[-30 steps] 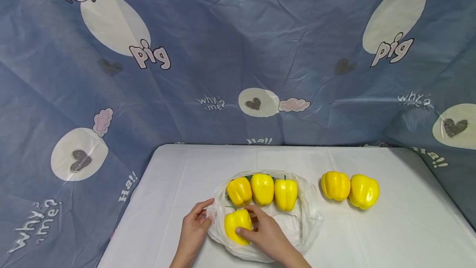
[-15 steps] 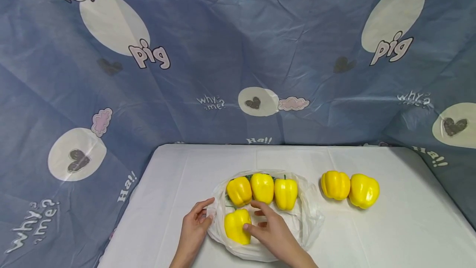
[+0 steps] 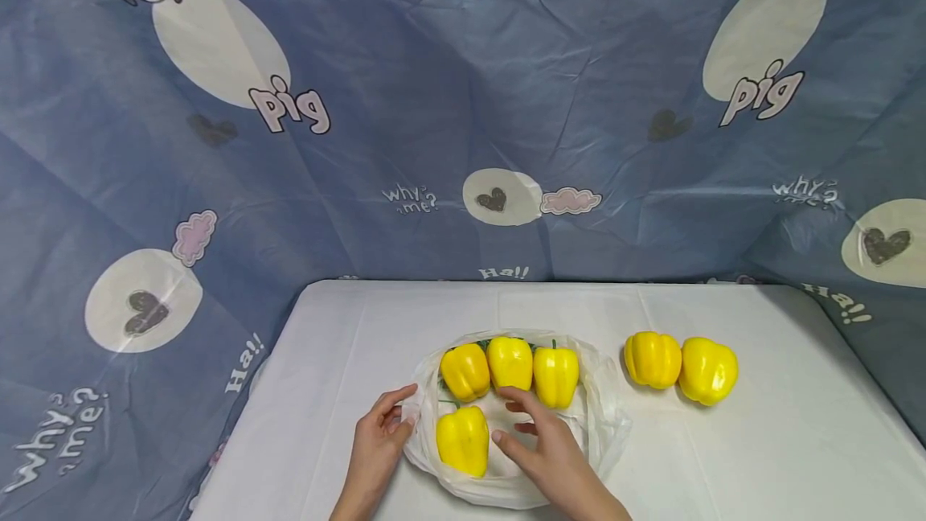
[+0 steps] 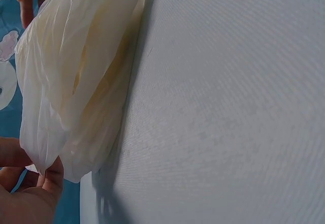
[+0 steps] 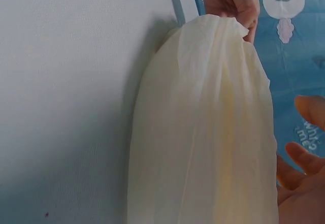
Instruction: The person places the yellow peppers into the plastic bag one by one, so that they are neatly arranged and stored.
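Note:
A white plastic bag point(image 3: 604, 424) lies spread wide on the table, its rim rolled into a ring. Inside, three yellow bell peppers stand in a row at the back, among them the right-hand bell pepper point(image 3: 555, 376). Another yellow bell pepper point(image 3: 463, 441) sits at the front left. My left hand point(image 3: 379, 436) pinches the bag's left rim between thumb and fingers, as the left wrist view also shows at the plastic bag's edge point(image 4: 56, 148). Over the bag's right front hovers my right hand point(image 3: 550, 449), fingers spread and holding nothing, apart from the front pepper.
Two more yellow bell peppers, a left one point(image 3: 653, 360) and a right one point(image 3: 709, 371), rest side by side on the white table point(image 3: 781, 441), right of the bag. A blue printed cloth point(image 3: 405, 103) hangs behind and around the table.
My right hand has let go of the front-left bell pepper and drawn away to the right. The pepper stays where it was; my left hand keeps its hold on the rim.

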`<state>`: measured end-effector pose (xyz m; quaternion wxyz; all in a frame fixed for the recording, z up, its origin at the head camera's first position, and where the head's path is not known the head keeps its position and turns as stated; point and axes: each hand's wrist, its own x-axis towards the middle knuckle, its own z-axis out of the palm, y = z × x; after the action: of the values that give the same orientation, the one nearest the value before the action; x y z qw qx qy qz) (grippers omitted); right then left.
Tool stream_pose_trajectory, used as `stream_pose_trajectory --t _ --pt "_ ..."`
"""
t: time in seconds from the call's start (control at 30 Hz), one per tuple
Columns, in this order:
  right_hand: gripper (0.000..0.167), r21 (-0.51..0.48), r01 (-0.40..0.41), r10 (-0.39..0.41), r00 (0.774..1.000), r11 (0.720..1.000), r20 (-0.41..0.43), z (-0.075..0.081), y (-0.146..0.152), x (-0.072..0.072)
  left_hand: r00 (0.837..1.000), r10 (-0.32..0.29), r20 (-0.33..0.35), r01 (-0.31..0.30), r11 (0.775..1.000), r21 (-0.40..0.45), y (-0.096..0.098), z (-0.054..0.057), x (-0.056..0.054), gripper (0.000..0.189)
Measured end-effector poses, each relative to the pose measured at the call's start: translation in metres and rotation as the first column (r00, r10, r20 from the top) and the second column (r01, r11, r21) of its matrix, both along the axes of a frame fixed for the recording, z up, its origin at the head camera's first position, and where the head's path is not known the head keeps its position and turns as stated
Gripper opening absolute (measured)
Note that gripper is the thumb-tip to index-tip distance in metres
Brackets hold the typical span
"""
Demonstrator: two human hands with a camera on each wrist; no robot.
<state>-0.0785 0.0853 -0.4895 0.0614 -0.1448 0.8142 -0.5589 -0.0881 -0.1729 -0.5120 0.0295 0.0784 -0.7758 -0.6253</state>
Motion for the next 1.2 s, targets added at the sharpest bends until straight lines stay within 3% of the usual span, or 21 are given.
stream_pose_trajectory --t 0.47,0.83,1.2 --pt "0.056 -0.035 0.120 -0.121 0.992 0.992 -0.018 0.007 0.017 0.003 1.000 0.010 -0.005 -0.010 1.000 -0.011 0.000 -0.001 0.000 0.042" --pt "0.050 -0.044 0.229 -0.232 0.970 0.972 -0.067 0.007 0.031 0.003 1.000 0.004 -0.005 -0.004 1.000 -0.022 -0.001 0.000 -0.001 0.041" --pt "0.052 0.015 0.295 -0.292 0.951 0.955 -0.106 0.007 0.048 0.002 1.000 0.005 -0.007 -0.005 1.000 -0.017 0.000 0.000 -0.002 0.043"
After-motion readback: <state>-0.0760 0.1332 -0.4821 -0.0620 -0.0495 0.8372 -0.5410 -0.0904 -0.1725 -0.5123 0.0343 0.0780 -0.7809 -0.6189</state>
